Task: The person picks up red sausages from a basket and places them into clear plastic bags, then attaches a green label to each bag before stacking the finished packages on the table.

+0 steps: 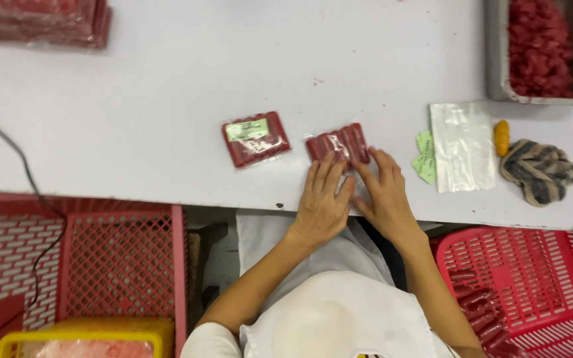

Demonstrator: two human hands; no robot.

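A clear pack of red sausages (339, 141) lies on the white table (134, 99) near its front edge. My left hand (321, 199) rests flat on the pack's near end, fingers spread over the plastic. My right hand (384, 192) presses beside it on the pack's right near corner. The two hands touch each other. To the left lies a second sausage pack (254, 138) with a green label on top, apart from both hands.
Right of my hands lie green labels (424, 158), clear plastic bags (462, 146), an orange piece (501, 137) and a striped cloth (540, 170). A metal tray (495, 66) holds red sausages. Stacked packs (41, 20) sit far left. Red crates (121, 265) (532, 265) flank me below.
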